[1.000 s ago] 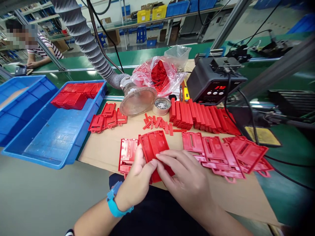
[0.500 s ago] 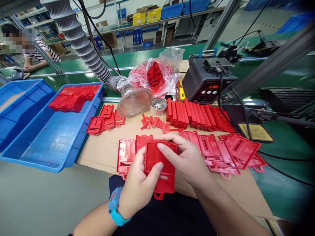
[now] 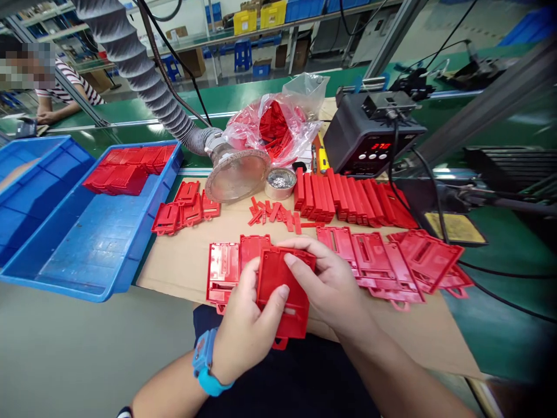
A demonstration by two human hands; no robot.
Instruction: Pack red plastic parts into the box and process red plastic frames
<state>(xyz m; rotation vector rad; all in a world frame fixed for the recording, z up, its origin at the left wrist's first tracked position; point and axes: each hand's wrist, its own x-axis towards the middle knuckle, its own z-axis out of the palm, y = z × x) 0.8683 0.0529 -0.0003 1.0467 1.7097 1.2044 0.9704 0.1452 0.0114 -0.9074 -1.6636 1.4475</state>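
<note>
Panel (image 3: 296, 300) — red, slotted, loop-ended

From my end I see a person in a striped shirt (image 3: 85, 84) at the upper left. A grey ribbed hose (image 3: 134, 64) slants down to a round hood (image 3: 237, 177). Near the top I make out two yellow bins (image 3: 272, 14) and a blue stool (image 3: 242, 55). Right of centre, a black box (image 3: 348, 130) shows lit red digits (image 3: 381, 146).
</note>
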